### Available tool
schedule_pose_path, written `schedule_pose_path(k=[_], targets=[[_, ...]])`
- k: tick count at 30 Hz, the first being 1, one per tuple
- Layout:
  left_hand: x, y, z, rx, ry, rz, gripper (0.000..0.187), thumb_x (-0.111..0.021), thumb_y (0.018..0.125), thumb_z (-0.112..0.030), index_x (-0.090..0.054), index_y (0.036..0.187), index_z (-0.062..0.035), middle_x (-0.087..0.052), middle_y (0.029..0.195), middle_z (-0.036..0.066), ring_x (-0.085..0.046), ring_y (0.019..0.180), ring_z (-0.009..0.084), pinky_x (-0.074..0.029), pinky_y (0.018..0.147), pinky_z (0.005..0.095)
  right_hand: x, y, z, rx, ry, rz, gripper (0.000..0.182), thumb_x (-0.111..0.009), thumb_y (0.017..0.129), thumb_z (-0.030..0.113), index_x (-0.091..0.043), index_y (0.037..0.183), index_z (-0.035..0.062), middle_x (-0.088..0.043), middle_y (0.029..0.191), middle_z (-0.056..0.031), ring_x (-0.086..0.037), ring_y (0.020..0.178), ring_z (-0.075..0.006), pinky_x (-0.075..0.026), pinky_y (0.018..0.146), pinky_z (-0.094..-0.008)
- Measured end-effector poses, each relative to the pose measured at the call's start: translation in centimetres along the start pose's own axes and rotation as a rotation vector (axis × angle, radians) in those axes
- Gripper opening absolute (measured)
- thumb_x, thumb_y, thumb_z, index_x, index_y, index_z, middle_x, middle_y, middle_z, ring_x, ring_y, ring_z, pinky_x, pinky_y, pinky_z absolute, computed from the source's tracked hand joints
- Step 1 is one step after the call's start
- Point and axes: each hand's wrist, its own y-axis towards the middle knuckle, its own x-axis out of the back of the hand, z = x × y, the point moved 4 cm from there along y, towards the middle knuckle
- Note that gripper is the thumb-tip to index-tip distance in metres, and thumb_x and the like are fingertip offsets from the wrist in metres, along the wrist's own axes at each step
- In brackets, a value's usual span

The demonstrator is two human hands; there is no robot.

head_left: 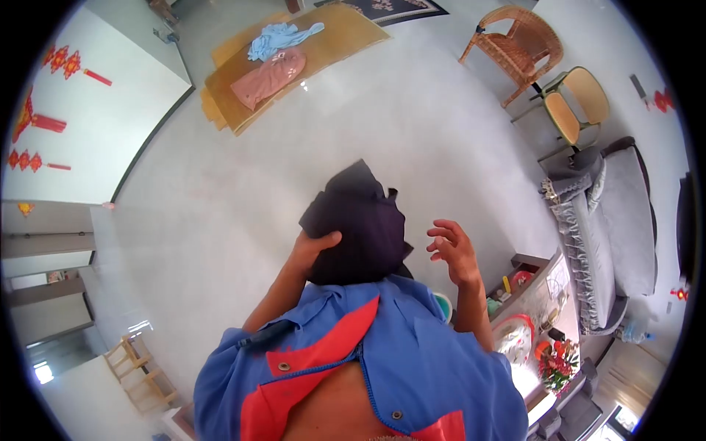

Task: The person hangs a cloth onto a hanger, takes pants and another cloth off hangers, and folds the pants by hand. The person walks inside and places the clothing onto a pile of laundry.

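Note:
My left hand [315,248] grips the left side of a bunched dark garment [359,220], the thumb lying on top of the cloth. The fabric is black to dark purple and hangs in front of my body; its exact kind does not show. To the right, apart from the cloth, my right hand [453,251] is raised with its fingers loosely spread and nothing in them. Farther off, a pink garment [271,77] and a light blue garment [279,40] lie on a wooden table [334,44].
A wicker chair [518,48], a folding chair [566,110] and a grey sofa [618,220] line the right side. Close by on the right stands a table [526,378] bearing red flowers [559,366] and a red-rimmed tray [531,323]. A wooden rack [140,371] stands lower left.

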Motion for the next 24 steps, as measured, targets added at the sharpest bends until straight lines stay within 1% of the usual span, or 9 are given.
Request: schedule_pose_path(k=[2,3,7,10,17,20,21,23,24], targets=[[-1.0,4.9,-3.8,-0.125,-0.021,-0.004,0.055,-0.073,0.088,-0.004,-0.054,0.140,0.0015,-0.061,0.135,0.014,-0.060,0.124,0.0281,-0.047,0.109,0.0429,-1.8,5.4,4.4,0.005,-0.012,0.177,0.061,-0.071,0.092,0.022,-0.046,0.144,0.0027,-0.058,0.133,-0.0182,-0.064,0.104,-0.0230,-0.055,0.081,-0.0324],[-1.2,7.5,-5.4,-0.119,-0.021,-0.018,0.055,-0.073,0.088,-0.004,-0.054,0.140,0.0015,-0.061,0.135,0.014,-0.060,0.124,0.0281,-0.047,0.109,0.0429,-2.8,8.5,6.2,-0.008,-0.008,0.184,0.061,-0.071,0.092,0.022,-0.046,0.144,0.0027,-0.058,0.133,-0.0182,-0.064,0.104,-0.0230,-0.055,0.081,-0.0324],[-2.7,14.9,-11.3,-0.204,0.219,-0.012,0.060,-0.074,0.085,-0.001,-0.052,0.141,0.0011,-0.061,0.137,0.013,-0.057,0.127,0.0264,-0.044,0.110,0.0405,-9.8,18.2,15.6,0.245,-0.282,0.353,0.069,-0.073,0.091,0.025,-0.040,0.146,-0.0006,-0.057,0.135,-0.0196,-0.062,0.112,-0.0280,-0.053,0.096,-0.0409],[-3.4,20.7,-14.8,-0.248,0.323,0.001,0.067,-0.077,0.081,0.001,-0.050,0.143,0.0009,-0.060,0.138,0.013,-0.055,0.130,0.0257,-0.041,0.112,0.0390,-13.2,24.8,20.2,0.268,-0.262,0.476,0.067,-0.075,0.089,0.024,-0.043,0.141,-0.0035,-0.060,0.130,-0.0187,-0.061,0.114,-0.0288,-0.049,0.100,-0.0402],[-0.4,39.6,-22.3,-0.262,0.287,0.025,0.071,-0.079,0.078,0.000,-0.051,0.143,-0.0001,-0.060,0.137,0.013,-0.055,0.130,0.0251,-0.042,0.111,0.0396,-14.2,44.1,26.1,0.286,-0.322,0.356,0.062,-0.078,0.086,0.025,-0.050,0.133,-0.0040,-0.065,0.117,-0.0157,-0.061,0.113,-0.0255,-0.048,0.098,-0.0373],[-0.1,49.4,-26.7,-0.170,0.325,0.089,0.068,-0.080,0.079,-0.002,-0.052,0.141,-0.0004,-0.060,0.137,0.013,-0.055,0.130,0.0245,-0.042,0.111,0.0397,-13.7,51.0,31.3,0.158,-0.166,0.317,0.061,-0.078,0.085,0.025,-0.051,0.132,-0.0033,-0.065,0.117,-0.0148,-0.062,0.111,-0.0221,-0.049,0.098,-0.0356],[-0.9,51.8,-28.6,-0.154,0.315,0.103,0.068,-0.080,0.079,-0.002,-0.052,0.141,-0.0004,-0.060,0.137,0.013,-0.055,0.130,0.0245,-0.042,0.111,0.0397,-13.6,52.4,34.0,0.143,-0.135,0.284,0.062,-0.078,0.086,0.026,-0.051,0.133,-0.0033,-0.065,0.118,-0.0144,-0.062,0.111,-0.0210,-0.049,0.098,-0.0346],[-4.7,57.2,-33.6,-0.119,0.212,0.304,0.065,-0.080,0.080,-0.005,-0.054,0.139,-0.0008,-0.060,0.136,0.012,-0.055,0.129,0.0240,-0.042,0.111,0.0395,-12.7,55.9,39.5,0.147,-0.107,0.236,0.062,-0.078,0.086,0.026,-0.051,0.133,-0.0033,-0.064,0.118,-0.0140,-0.061,0.111,-0.0198,-0.049,0.098,-0.0337],[-5.9,59.7,-35.2,-0.103,0.211,0.317,0.065,-0.080,0.080,-0.005,-0.054,0.139,-0.0008,-0.060,0.136,0.012,-0.055,0.129,0.0240,-0.042,0.111,0.0395,-11.9,57.2,41.5,0.148,-0.108,0.204,0.062,-0.078,0.086,0.027,-0.050,0.133,-0.0036,-0.064,0.119,-0.0138,-0.061,0.112,-0.0200,-0.049,0.099,-0.0335]])
